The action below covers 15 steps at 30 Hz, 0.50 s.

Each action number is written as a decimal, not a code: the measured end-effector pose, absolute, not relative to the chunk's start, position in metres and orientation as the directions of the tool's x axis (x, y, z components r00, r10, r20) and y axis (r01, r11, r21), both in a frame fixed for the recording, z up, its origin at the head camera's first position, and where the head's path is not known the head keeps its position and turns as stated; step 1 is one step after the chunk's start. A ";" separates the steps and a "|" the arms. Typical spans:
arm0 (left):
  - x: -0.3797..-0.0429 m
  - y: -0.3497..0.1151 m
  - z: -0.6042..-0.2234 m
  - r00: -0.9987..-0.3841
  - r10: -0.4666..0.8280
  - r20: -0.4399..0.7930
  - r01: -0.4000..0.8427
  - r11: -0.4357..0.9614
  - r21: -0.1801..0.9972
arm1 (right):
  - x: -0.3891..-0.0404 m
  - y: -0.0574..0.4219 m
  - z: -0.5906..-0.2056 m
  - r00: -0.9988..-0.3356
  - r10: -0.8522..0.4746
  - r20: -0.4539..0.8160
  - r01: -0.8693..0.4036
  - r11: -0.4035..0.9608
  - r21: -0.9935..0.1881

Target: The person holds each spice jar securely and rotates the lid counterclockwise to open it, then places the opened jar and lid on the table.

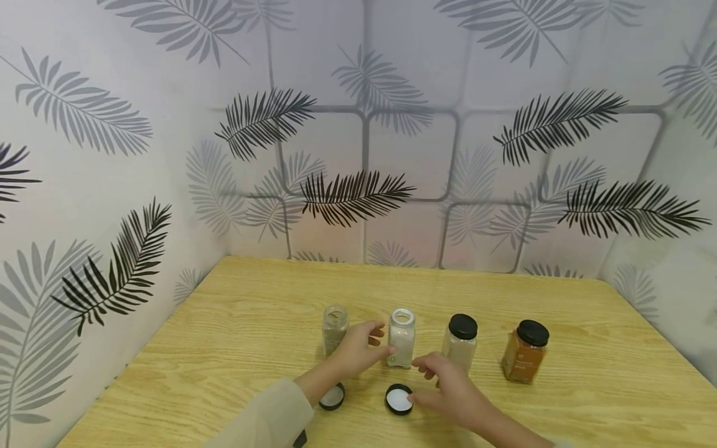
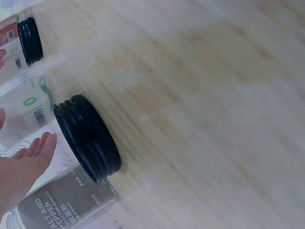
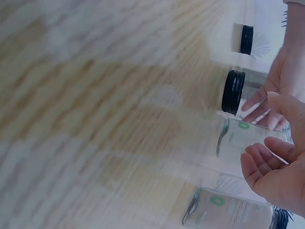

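Observation:
An uncapped glass jar of whitish contents [image 1: 400, 347] stands upright between my hands. My left hand [image 1: 358, 352] is at its left side, fingers apart and holding nothing; whether the thumb touches the glass I cannot tell. To the jar's lower right, my right hand [image 1: 450, 391] has its fingers loosely bent around nothing. Its thumb is by a black lid with a white inside [image 1: 398, 399] lying upturned on the table; contact is unclear. Behind my left hand stands an uncapped salt-and-pepper jar [image 2: 62, 202], partly hidden. Another upturned black lid [image 1: 333, 397] lies below the left wrist.
Right of centre stands a black-capped jar of pale contents [image 1: 460, 350], its base partly behind my right hand. Farther right is a black-capped jar of orange-brown contents [image 1: 524, 356]. The wood-grain table [image 1: 252, 323] meets a leaf-patterned backdrop [image 1: 403, 230] behind.

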State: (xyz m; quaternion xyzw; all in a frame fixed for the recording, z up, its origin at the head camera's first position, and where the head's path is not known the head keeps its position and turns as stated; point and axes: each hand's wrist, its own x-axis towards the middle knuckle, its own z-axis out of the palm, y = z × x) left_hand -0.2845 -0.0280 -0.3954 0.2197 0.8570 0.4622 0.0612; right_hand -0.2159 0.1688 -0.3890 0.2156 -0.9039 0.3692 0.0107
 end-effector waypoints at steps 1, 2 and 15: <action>-0.284 -0.029 -0.396 -0.896 0.433 0.095 0.319 0.480 0.817 | -0.215 0.170 -0.388 -0.906 -0.380 0.185 -0.400 0.631 -0.664; -0.283 -0.029 -0.396 -0.896 0.434 0.096 0.321 0.482 0.816 | -0.215 0.172 -0.387 -0.907 -0.376 0.191 -0.401 0.633 -0.662; -0.272 -0.035 -0.397 -0.889 0.447 0.098 0.331 0.481 0.812 | -0.208 0.185 -0.377 -0.924 -0.270 0.272 -0.382 0.696 -0.608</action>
